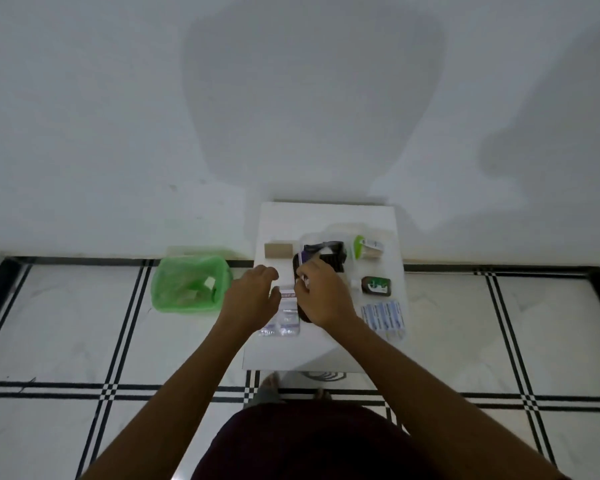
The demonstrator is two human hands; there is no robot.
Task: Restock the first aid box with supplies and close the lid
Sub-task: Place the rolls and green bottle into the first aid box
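Note:
A dark first aid box [329, 258] lies open in the middle of a small white table [326, 220]. My right hand [321, 292] hovers over the box's near half, its fingers pinched on a small white and purple packet [301, 268]. My left hand [253, 296] is just left of the box, fingers spread, above a clear plastic bag with a red label [284, 315]. On the table's right side lie a dark brown bottle with a green label [376, 285], a row of blue-white strips [385, 317] and a green-capped container [361, 247].
A tan cardboard box [278, 250] sits on the table's left rear. A bin lined with a green bag [191, 284] stands on the tiled floor left of the table. The white wall runs right behind the table. My feet are at the table's near edge.

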